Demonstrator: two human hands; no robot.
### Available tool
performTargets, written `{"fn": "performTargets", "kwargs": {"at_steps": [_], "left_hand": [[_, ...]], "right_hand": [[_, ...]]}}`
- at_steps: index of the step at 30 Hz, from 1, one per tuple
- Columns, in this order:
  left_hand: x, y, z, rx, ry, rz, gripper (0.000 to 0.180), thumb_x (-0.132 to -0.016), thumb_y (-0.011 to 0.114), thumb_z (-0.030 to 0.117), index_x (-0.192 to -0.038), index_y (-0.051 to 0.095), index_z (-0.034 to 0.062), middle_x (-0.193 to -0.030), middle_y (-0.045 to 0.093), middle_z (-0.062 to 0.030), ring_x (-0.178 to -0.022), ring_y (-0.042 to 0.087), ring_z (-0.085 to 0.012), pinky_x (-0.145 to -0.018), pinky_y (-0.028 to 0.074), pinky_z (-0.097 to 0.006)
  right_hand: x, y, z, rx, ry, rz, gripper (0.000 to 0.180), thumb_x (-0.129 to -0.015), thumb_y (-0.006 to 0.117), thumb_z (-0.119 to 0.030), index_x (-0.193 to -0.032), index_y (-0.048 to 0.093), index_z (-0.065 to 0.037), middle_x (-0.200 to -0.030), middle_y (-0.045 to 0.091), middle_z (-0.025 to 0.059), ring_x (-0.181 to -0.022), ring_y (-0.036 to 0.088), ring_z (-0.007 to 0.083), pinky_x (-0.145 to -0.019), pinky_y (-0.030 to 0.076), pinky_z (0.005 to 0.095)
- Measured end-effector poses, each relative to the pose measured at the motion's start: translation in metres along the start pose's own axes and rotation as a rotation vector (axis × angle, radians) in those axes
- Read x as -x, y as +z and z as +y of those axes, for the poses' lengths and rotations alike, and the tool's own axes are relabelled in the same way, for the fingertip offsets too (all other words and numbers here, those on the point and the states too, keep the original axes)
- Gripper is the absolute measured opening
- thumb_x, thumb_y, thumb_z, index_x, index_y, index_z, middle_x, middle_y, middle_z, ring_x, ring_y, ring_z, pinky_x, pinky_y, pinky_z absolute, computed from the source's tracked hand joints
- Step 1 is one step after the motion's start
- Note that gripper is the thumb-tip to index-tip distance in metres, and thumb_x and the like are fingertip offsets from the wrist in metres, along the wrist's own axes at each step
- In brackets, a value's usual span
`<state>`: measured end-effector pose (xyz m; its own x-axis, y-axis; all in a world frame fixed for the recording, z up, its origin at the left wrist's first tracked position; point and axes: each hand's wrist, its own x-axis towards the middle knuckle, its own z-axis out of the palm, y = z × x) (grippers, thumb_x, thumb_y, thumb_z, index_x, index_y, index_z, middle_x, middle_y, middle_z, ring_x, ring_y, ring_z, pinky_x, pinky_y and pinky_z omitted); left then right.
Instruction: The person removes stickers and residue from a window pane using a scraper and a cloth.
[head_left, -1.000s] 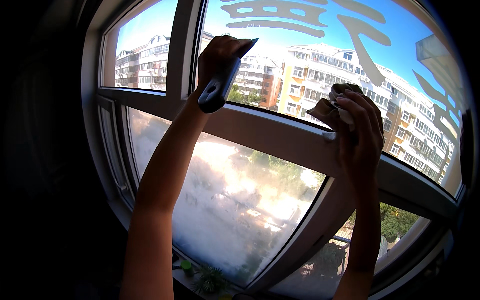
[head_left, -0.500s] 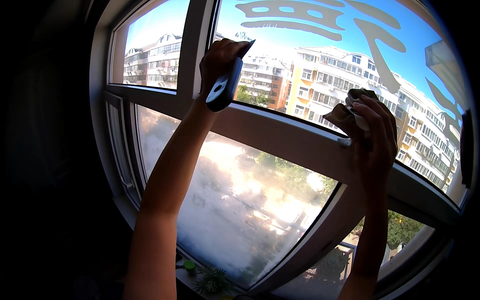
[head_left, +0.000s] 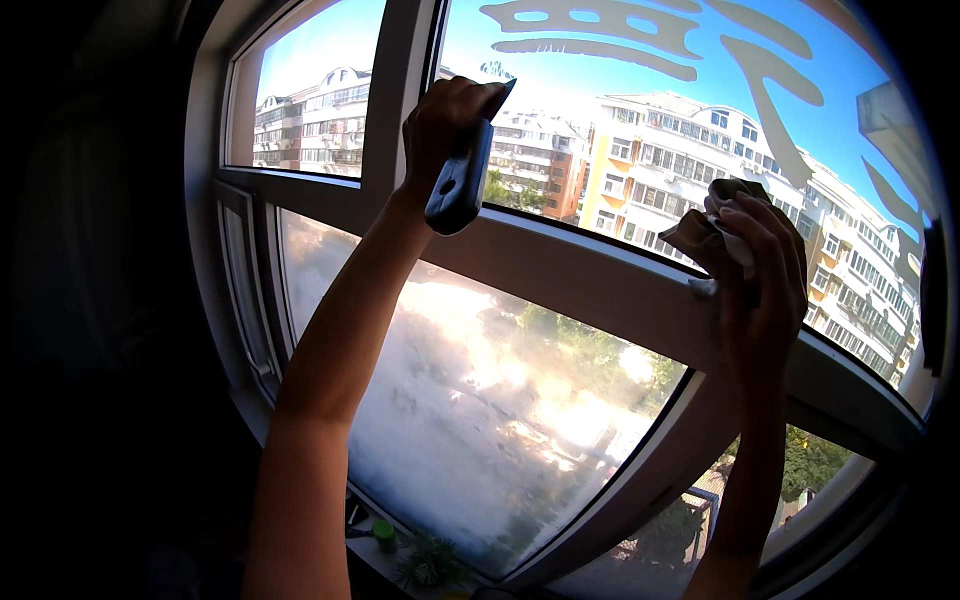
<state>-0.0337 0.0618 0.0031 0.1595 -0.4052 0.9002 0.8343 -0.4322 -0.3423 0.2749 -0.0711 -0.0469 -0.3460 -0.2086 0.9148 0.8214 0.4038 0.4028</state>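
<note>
- A dim room faces a large window with a pale window frame (head_left: 600, 275); beyond the upper pane (head_left: 640, 120) stand sunlit apartment blocks under blue sky, and dark paper cut-out shapes (head_left: 600, 20) stick to the glass toward 12 o'clock.
- The lower pane (head_left: 470, 400), around 6 o'clock, looks cloudy and smeared, glowing white where the sun strikes it.
- The left hand (head_left: 445, 115), up near 11 o'clock, has its grip pressed together around a dark window squeegee (head_left: 460, 180); the blade end touches the upper pane just above the horizontal frame bar, the handle hanging down.
- The right hand (head_left: 765, 270), at about 3 o'clock, has its grip bunched around a crumpled cloth (head_left: 720, 220), held against the glass just over the same bar.
- By my reading, the step in hand is wiping the bottom edge of the upper pane, tool and cloth working side by side but well apart.
- A next stroke would call for the blade kept flat on the glass and the cloth close to catch drips at the frame.
- Small green plants (head_left: 430, 565) sit on the sill at 6 o'clock.
</note>
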Motion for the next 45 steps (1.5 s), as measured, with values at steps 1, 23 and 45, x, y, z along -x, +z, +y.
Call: {"fn": "performTargets", "kwargs": {"at_steps": [1,23,45], "left_hand": [[-0.003,0.001,-0.005,-0.024,0.040,0.022,0.019,-0.079,0.067,0.004,-0.098,0.068,0.0067,-0.082,0.065,-0.0067,-0.081,0.065,-0.0211,-0.071,0.055,-0.031],[0.002,0.001,-0.014,-0.051,0.095,-0.023,0.012,-0.088,0.062,0.007,-0.097,0.069,0.0027,-0.084,0.067,-0.0115,-0.077,0.066,-0.0246,-0.067,0.055,-0.032],[-0.001,0.009,-0.016,-0.085,0.064,-0.005,0.024,-0.074,0.068,0.001,-0.096,0.067,0.0093,-0.085,0.063,-0.0034,-0.084,0.064,-0.0211,-0.070,0.055,-0.033]], "right_hand": [[0.000,0.000,0.000,0.000,-0.004,-0.002,0.027,-0.081,0.072,-0.007,-0.107,0.065,-0.009,-0.114,0.065,0.0112,-0.113,0.060,0.0300,-0.093,0.049,0.0431],[0.001,-0.001,0.000,0.010,0.015,-0.047,0.029,-0.083,0.070,-0.007,-0.112,0.064,-0.010,-0.120,0.063,0.0095,-0.118,0.057,0.0282,-0.098,0.046,0.0416],[0.003,0.000,-0.001,0.005,0.031,-0.069,0.029,-0.086,0.068,-0.007,-0.115,0.063,-0.010,-0.124,0.061,0.0090,-0.121,0.055,0.0277,-0.102,0.044,0.0417]]}}
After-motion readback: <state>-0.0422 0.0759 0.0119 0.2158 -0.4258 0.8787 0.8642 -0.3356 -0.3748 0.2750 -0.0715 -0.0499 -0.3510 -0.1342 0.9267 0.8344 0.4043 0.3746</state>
